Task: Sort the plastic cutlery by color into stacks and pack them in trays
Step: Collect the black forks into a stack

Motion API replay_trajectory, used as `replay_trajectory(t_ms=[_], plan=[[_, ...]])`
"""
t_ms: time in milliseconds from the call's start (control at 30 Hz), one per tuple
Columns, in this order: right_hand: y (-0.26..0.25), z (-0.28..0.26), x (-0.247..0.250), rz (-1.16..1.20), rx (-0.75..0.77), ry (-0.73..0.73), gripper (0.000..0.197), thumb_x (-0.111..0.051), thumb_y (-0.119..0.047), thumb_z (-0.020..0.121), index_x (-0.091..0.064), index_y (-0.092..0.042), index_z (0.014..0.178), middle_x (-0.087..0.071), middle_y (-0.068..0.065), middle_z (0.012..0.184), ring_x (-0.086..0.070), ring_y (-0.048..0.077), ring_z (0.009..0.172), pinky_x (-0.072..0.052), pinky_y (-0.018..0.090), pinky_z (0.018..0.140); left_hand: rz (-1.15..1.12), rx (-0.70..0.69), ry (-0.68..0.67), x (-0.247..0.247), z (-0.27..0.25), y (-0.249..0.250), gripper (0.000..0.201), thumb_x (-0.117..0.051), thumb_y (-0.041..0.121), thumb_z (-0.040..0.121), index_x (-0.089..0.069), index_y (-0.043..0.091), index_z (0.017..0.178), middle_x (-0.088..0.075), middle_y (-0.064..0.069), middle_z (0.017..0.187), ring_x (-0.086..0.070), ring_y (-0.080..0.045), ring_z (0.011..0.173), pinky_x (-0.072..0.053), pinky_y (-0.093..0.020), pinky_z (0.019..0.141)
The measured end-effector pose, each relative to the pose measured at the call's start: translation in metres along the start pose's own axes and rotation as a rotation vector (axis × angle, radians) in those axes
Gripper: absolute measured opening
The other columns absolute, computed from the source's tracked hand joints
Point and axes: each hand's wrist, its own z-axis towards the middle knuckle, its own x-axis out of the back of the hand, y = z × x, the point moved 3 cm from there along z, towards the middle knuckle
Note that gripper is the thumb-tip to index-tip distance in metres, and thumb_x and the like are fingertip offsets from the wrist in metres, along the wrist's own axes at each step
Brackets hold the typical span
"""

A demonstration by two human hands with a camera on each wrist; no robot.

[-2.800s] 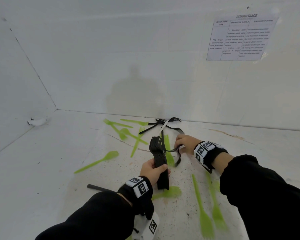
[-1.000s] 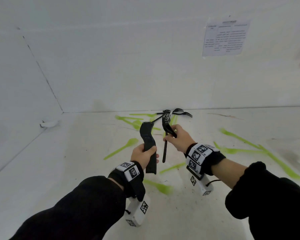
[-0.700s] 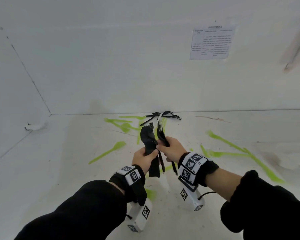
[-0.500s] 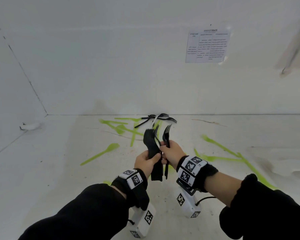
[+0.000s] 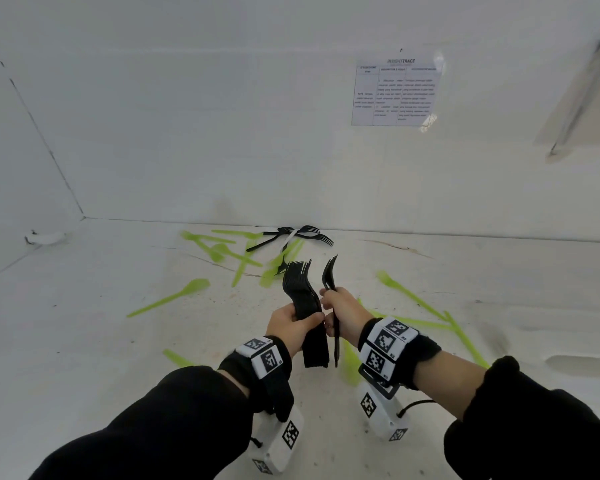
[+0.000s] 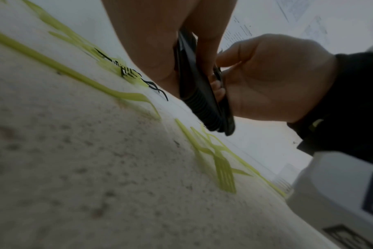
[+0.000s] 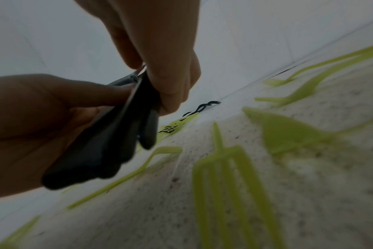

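Speckled white floor (image 5: 84, 358): scattered green cutlery (image 5: 168, 298), black forks (image 5: 291, 235).

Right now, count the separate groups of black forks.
3: a thick stack in the left hand, a thin bunch in the right hand, and a loose cluster lying by the wall. The hands may hide others.

Black forks (image 7: 109, 148) over green cutlery (image 7: 230, 185)

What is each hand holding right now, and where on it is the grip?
The left hand grips a stack of black forks around the handles. The right hand holds a couple of black forks by the upper handles.
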Motion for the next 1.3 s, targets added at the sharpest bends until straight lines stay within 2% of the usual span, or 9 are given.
replay_trajectory(t_ms=[200,367,533,733,867,1000,1100,1200,1300], plan=[[0.006,-0.007,0.023,-0.243,0.145,0.015,0.017,-0.035,-0.002,0.094,-0.049,-0.009,0.095,-0.047,0.005,0.066,-0.045,0.017,0.051,-0.041,0.028,0.051,0.003,-0.023,0.037,-0.024,-0.004,-0.005,0.012,-0.064,0.000,0.083,-0.066,0.012,0.082,-0.069,-0.023,0.089,-0.066,-0.038,0.086,-0.051,-0.053,0.089],[0.017,-0.008,0.040,-0.135,0.167,0.132,0.035,-0.053,-0.003,0.090,-0.050,-0.007,0.125,-0.058,0.003,0.077,-0.056,0.015,0.063,-0.053,0.028,0.065,-0.002,-0.021,0.032,-0.033,-0.006,-0.010,0.015,-0.062,-0.003,0.084,-0.066,0.011,0.083,-0.067,-0.016,0.084,-0.064,-0.030,0.083,-0.051,-0.050,0.090],[0.021,-0.006,0.049,-0.247,0.204,0.233,0.023,-0.064,-0.015,0.083,-0.065,-0.010,0.106,-0.070,0.009,0.096,-0.066,0.023,0.093,-0.051,0.039,0.091,0.005,-0.015,0.062,-0.035,-0.003,-0.009,0.013,-0.064,0.000,0.084,-0.066,0.013,0.084,-0.066,-0.012,0.082,-0.063,-0.029,0.084,-0.051,-0.049,0.091],[0.017,0.000,0.049,-0.221,0.230,0.194,0.018,-0.062,-0.011,0.084,-0.070,-0.014,0.100,-0.063,-0.003,0.075,-0.063,0.021,0.084,-0.052,0.040,0.090,-0.022,-0.012,0.020,-0.043,0.002,-0.005,0.015,-0.059,-0.002,0.087,-0.064,0.006,0.098,-0.067,-0.020,0.097,-0.064,-0.033,0.094,-0.050,-0.048,0.092],[0.019,0.009,0.051,-0.091,0.197,0.086,0.016,-0.061,-0.008,0.086,-0.070,-0.021,0.088,-0.069,0.009,0.085,-0.066,0.030,0.090,-0.052,0.046,0.091,-0.007,0.004,-0.006,-0.045,0.008,-0.002,0.013,-0.057,0.001,0.090,-0.062,0.008,0.100,-0.066,-0.018,0.099,-0.063,-0.033,0.096,-0.050,-0.048,0.093],[0.015,0.016,0.051,-0.069,0.185,0.014,0.022,-0.053,-0.003,0.091,-0.066,-0.005,0.108,-0.067,0.013,0.092,-0.064,0.026,0.090,-0.054,0.039,0.088,-0.023,0.013,-0.003,-0.044,0.017,0.000,0.019,-0.056,0.000,0.090,-0.062,0.001,0.108,-0.066,-0.014,0.091,-0.064,-0.030,0.088,-0.051,-0.046,0.089],[0.009,0.026,0.054,-0.047,0.160,0.057,0.021,-0.057,-0.003,0.089,-0.064,-0.005,0.108,-0.063,0.006,0.078,-0.062,0.023,0.078,-0.056,0.035,0.080,-0.019,0.028,-0.038,-0.043,0.020,0.004,0.016,-0.055,0.000,0.090,-0.061,0.010,0.102,-0.066,-0.008,0.090,-0.064,-0.022,0.083,-0.053,-0.041,0.081],[0.003,0.032,0.050,-0.103,0.156,0.012,0.018,-0.057,-0.005,0.089,-0.065,-0.004,0.105,-0.063,0.001,0.079,-0.061,0.020,0.079,-0.054,0.031,0.078,-0.019,0.036,-0.018,-0.041,0.028,0.007,0.023,-0.056,-0.001,0.090,-0.057,0.004,0.112,-0.064,-0.013,0.098,-0.063,-0.030,0.093,-0.051,-0.048,0.089],[-0.002,0.036,0.050,-0.190,0.135,0.016,0.019,-0.058,-0.012,0.089,-0.064,-0.009,0.107,-0.061,-0.005,0.079,-0.056,0.013,0.070,-0.048,0.023,0.064,-0.024,0.041,-0.028,-0.040,0.036,0.010,0.022,-0.055,-0.002,0.090,-0.057,0.001,0.112,-0.063,-0.011,0.090,-0.061,-0.026,0.084,-0.051,-0.044,0.086]])
